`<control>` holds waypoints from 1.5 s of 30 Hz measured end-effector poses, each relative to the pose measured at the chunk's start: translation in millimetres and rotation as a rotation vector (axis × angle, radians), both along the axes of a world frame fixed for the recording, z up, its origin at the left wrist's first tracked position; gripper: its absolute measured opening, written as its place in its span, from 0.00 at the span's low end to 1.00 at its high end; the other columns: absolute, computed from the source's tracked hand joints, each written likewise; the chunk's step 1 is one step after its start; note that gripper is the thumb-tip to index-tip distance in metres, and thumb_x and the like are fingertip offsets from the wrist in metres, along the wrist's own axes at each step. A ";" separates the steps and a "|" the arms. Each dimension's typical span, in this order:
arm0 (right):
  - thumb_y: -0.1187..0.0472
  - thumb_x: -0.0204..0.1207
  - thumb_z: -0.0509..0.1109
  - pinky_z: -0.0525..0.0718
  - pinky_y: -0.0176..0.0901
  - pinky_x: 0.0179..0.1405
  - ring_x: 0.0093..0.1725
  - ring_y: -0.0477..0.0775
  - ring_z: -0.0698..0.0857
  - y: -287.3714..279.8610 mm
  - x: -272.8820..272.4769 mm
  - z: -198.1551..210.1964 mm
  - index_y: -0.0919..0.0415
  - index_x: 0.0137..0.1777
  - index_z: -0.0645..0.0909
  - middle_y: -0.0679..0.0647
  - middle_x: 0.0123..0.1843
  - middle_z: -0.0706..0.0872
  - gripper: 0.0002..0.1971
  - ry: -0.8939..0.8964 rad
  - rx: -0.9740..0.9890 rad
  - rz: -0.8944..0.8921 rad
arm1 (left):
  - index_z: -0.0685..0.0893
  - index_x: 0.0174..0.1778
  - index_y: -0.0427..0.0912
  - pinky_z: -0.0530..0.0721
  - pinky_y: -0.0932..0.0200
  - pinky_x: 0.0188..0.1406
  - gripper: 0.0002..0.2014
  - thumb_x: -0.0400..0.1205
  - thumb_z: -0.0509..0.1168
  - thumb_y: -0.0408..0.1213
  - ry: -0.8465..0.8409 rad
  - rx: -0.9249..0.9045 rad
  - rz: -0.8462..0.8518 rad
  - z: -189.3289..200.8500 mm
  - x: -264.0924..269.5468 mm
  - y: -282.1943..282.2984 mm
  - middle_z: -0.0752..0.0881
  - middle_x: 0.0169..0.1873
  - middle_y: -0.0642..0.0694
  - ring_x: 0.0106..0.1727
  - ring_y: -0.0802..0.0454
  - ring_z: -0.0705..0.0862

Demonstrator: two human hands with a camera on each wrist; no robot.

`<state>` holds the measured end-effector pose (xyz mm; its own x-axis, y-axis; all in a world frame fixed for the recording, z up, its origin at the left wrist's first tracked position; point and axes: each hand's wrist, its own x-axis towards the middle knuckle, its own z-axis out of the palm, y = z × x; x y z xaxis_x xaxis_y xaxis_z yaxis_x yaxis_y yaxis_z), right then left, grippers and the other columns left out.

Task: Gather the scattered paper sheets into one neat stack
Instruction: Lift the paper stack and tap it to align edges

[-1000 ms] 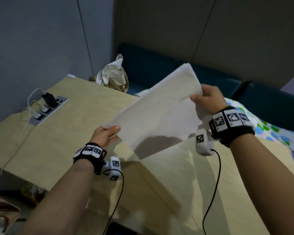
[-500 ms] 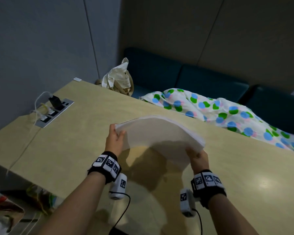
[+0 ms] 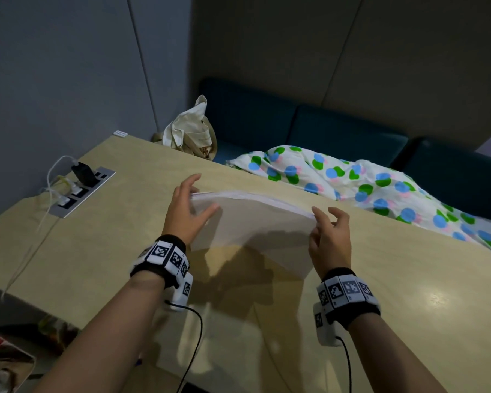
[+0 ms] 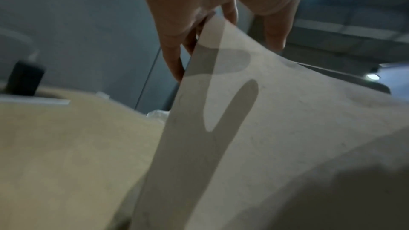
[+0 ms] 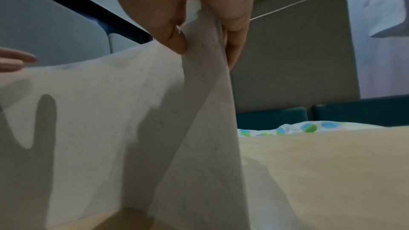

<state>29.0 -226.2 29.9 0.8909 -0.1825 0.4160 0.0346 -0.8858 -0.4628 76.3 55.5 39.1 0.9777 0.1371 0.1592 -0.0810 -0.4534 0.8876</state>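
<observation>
Both hands shifted — paper stack (image 3: 255, 222) arches higher.

An office booth is suggested by padded wall panels (image 3: 295, 52), a bench (image 3: 338, 129) and a table (image 3: 97, 236) with built-in sockets (image 3: 82, 191)

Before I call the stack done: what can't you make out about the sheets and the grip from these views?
- Sheet count: paper stack shows only thin edge lines in the head view; too fine to count.
- Far corners' alignment: hidden behind the bowed stack.
- Left hand fingers behind the sheets: covered by paper in the left wrist view.
- Right hand contact: blurred in the right wrist view.
- Print on the sheets: too faint.
</observation>
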 end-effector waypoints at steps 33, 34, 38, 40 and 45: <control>0.76 0.69 0.65 0.66 0.43 0.45 0.51 0.66 0.76 -6.4 5.3 12.3 0.69 0.52 0.79 0.65 0.50 0.80 0.12 0.253 -0.066 0.045 | 0.67 0.73 0.49 0.70 0.42 0.71 0.25 0.79 0.61 0.44 -0.015 1.181 -0.548 35.1 49.7 -75.4 0.79 0.68 0.46 0.68 0.43 0.77; 0.77 0.69 0.64 0.67 0.44 0.45 0.51 0.67 0.76 -6.8 5.8 12.9 0.69 0.52 0.79 0.66 0.50 0.80 0.12 0.255 -0.069 0.043 | 0.71 0.69 0.47 0.74 0.45 0.66 0.21 0.79 0.60 0.43 0.003 1.190 -0.547 36.8 52.5 -70.1 0.81 0.65 0.45 0.65 0.43 0.80; 0.78 0.69 0.62 0.67 0.46 0.45 0.50 0.68 0.76 -8.1 7.3 14.6 0.70 0.51 0.79 0.67 0.49 0.80 0.12 0.255 -0.069 0.032 | 0.78 0.56 0.46 0.76 0.52 0.46 0.10 0.81 0.60 0.41 0.154 1.229 -0.530 44.9 61.1 -42.3 0.85 0.56 0.42 0.58 0.40 0.83; 0.78 0.69 0.62 0.67 0.47 0.45 0.51 0.69 0.76 -8.6 9.1 15.4 0.71 0.51 0.79 0.68 0.49 0.80 0.12 0.265 -0.064 0.030 | 0.81 0.53 0.48 0.78 0.52 0.46 0.09 0.80 0.64 0.44 0.233 1.182 -0.509 47.8 65.8 -25.0 0.85 0.55 0.43 0.57 0.41 0.83; 0.78 0.70 0.60 0.66 0.46 0.45 0.53 0.67 0.75 -9.8 14.8 15.7 0.70 0.53 0.78 0.67 0.52 0.80 0.13 0.296 -0.073 0.008 | 0.82 0.35 0.54 0.77 0.55 0.42 0.06 0.76 0.70 0.46 0.359 0.909 -0.461 47.3 71.0 11.5 0.84 0.40 0.48 0.47 0.46 0.81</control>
